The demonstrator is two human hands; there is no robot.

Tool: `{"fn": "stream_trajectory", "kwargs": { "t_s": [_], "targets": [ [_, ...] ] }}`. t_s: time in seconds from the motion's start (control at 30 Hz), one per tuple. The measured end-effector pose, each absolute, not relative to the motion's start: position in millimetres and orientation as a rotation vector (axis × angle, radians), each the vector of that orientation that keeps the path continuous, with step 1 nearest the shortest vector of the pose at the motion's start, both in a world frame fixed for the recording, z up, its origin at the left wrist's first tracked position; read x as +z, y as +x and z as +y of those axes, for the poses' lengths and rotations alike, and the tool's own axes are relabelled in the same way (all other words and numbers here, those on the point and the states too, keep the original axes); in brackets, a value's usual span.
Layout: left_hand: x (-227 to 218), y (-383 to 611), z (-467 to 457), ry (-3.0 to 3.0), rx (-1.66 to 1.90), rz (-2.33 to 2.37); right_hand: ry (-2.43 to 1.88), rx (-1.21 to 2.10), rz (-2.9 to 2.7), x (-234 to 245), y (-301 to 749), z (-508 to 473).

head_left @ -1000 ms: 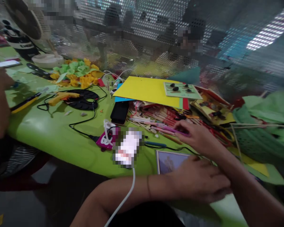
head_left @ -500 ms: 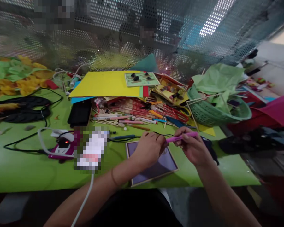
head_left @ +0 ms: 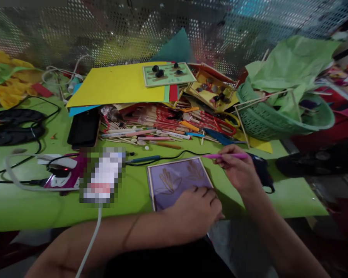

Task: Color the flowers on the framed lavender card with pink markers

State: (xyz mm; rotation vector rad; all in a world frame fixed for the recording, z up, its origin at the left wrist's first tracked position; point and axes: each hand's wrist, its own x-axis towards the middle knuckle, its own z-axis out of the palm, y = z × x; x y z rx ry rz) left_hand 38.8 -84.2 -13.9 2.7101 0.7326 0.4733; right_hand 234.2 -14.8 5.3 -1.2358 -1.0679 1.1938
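Note:
A purple panel with a light wooden frame (head_left: 174,204) lies near the table's front edge, bearing brown plant shapes outlined on its surface. My left hand (head_left: 195,210) lies across its lower right part, fingers curled and their tips hidden below; whatever is in them does not show. To the panel's right, my right hand (head_left: 237,168) pinches a pink pen (head_left: 238,155) above the table. The pen lies nearly level, its tip pointing left over the panel's upper right corner.
Behind the panel are a blue stick-like tool (head_left: 145,158) with a black cord and a heap of pens and sticks (head_left: 150,133). Yellow sheets (head_left: 116,85) carry a small green framed picture (head_left: 168,74). A green basket (head_left: 261,116) stands right; a phone (head_left: 104,175) and a power strip (head_left: 60,177) lie left.
My left hand has come away from the pink pen and moved down onto the framed panel, uncovering its plant shapes. The right hand keeps the pen. The view has shifted.

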Motion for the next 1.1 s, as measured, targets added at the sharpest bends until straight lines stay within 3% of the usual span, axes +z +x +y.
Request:
{"fn": "stream_trajectory", "kwargs": {
  "t_s": [0.13, 0.3, 0.77, 1.1],
  "targets": [
    [-28.7, 41.2, -98.0, 2.778, 0.503, 0.751, -1.247, 1.323, -1.071, -20.2, 219.1, -12.0],
    [-35.0, 35.9, -98.2, 2.787, 0.481, 0.742, -1.268, 1.257, -1.252, -38.4, 222.1, -14.0],
    [-41.1, 29.5, -96.2, 2.751, 0.519, 0.684, -1.437, 0.899, -1.469, -30.1, 218.5, -19.2],
    [-40.6, 28.2, -95.8, 2.747, 0.505, 0.677, -1.47, 0.895, -1.483, -33.3, 221.6, -16.8]
  ]
}}
